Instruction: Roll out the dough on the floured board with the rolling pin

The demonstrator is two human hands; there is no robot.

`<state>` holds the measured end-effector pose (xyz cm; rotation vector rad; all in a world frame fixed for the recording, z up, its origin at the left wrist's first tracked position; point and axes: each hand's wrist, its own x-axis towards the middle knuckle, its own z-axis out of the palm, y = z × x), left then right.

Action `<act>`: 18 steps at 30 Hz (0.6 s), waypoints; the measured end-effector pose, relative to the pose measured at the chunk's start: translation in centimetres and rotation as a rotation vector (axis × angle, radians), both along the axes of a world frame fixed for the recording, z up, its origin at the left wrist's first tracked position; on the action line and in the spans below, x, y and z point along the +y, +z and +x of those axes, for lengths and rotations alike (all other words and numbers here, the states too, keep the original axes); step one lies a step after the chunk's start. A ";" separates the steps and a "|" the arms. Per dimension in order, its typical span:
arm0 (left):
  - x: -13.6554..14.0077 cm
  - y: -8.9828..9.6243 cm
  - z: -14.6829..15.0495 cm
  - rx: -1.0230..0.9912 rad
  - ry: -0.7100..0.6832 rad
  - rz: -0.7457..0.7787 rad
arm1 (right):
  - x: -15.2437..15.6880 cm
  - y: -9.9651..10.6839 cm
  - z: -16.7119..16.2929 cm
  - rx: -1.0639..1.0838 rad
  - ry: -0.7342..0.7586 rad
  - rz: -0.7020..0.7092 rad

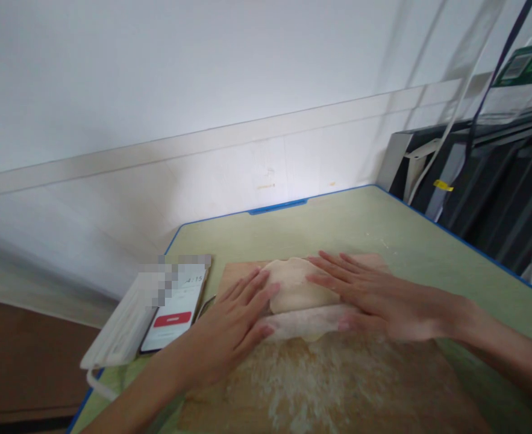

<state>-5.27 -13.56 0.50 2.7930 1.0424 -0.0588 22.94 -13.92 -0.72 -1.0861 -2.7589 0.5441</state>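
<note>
A pale, flat piece of dough [297,280] lies on a flour-dusted wooden board [311,386]. Along its near edge runs a whitish, roll-like band [308,322]; whether it is folded dough or dough around a rod, I cannot tell. My left hand [243,313] rests on the left end of the dough, its fingers stretched out and slightly spread. On the right end lies my right hand [365,289], palm down, fingers apart, with the thumb beside the whitish band. The hands partly cover both ends of the dough.
Left of the board, a phone [173,319] with a lit screen leans near a white power strip [121,325] and its cable. The green table [338,217] has a blue edge and stands against a white wall. Dark panels and hanging cords are at the right.
</note>
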 end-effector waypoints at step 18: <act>0.0 -0.3 0.0 -0.064 -0.041 0.006 | -0.2 0.5 -0.3 0.059 0.025 0.178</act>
